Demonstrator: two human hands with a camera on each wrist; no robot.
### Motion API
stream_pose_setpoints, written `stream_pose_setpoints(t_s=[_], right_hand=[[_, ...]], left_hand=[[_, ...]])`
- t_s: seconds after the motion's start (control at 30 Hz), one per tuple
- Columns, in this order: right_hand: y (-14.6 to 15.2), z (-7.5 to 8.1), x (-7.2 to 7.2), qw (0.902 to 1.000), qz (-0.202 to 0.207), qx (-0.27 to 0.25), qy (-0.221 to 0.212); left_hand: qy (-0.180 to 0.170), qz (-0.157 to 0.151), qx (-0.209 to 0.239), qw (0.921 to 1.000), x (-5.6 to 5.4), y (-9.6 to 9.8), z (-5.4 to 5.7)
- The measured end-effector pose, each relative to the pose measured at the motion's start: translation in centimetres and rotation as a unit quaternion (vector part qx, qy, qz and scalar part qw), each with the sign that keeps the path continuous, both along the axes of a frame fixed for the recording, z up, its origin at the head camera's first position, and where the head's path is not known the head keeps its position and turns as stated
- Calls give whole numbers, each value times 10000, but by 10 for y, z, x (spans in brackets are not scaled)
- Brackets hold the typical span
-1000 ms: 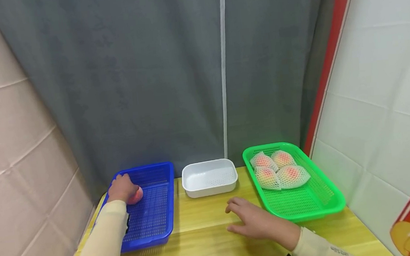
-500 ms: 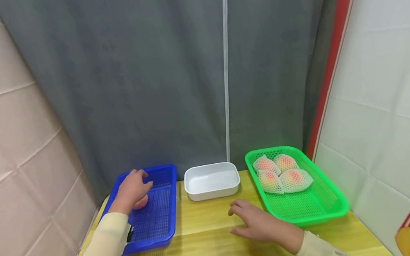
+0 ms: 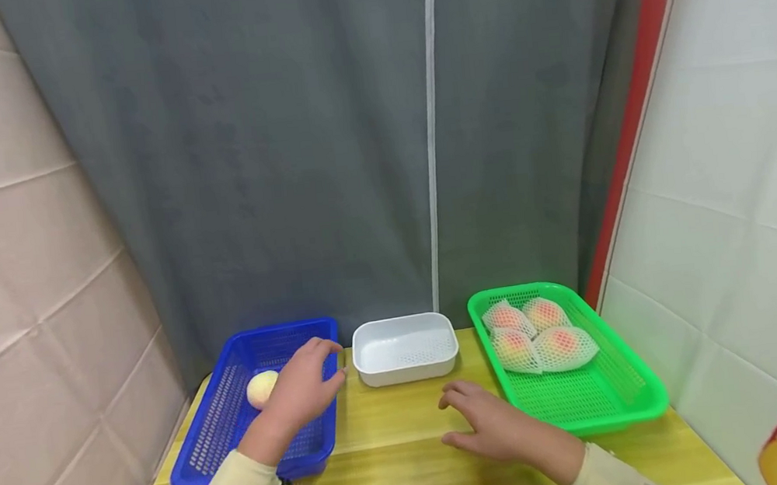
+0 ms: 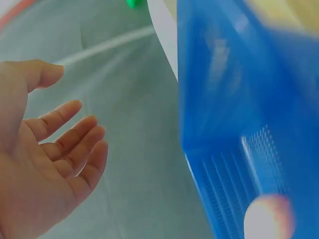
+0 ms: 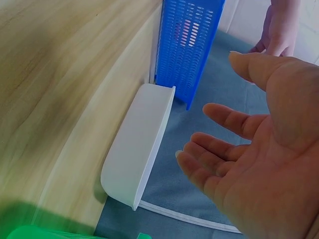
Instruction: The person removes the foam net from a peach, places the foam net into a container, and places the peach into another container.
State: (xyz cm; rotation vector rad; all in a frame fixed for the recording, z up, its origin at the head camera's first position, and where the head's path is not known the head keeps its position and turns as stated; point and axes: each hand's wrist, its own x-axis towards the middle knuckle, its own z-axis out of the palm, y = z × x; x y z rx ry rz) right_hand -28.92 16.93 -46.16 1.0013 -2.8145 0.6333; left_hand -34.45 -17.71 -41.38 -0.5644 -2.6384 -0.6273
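Head view: left hand [image 3: 304,387], fingers loosely spread, holds nothing above blue basket [image 3: 207,439]; right hand [image 3: 493,417] likewise, beside green basket [image 3: 572,400]

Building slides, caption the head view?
Left hand over blue basket, right hand near green basket of wrapped fruit, white tray between baskets.

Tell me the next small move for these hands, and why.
I'd probably reach the right hand toward the front-left one of the four netted fruits in the green basket: it and the left hand hold nothing, and the only fruit I can see in the blue basket, a bare fruit, lies loose.
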Motion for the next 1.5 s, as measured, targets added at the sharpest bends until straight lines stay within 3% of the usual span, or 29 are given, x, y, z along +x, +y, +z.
stream_pose_setpoints(t_s=[0.27, 0.57, 0.7, 1.1, 1.5], right_hand=[[1, 1, -2, 9999, -15, -79, 59], [0, 2, -5, 9999, -47, -84, 47], [-1, 2, -5, 9999, -70, -84, -36], [4, 4, -6, 9997, -135, -185, -53], [49, 18, -6, 9954, -756, -577, -74]], left_hand=[[207, -380, 205, 9989, 28, 40, -22], [125, -613, 149, 9979, 42, 60, -51], [41, -678, 204, 9975, 47, 63, -58], [-1, -779, 243, 9967, 46, 76, -64], [173, -1703, 93, 9852, 35, 130, -67]])
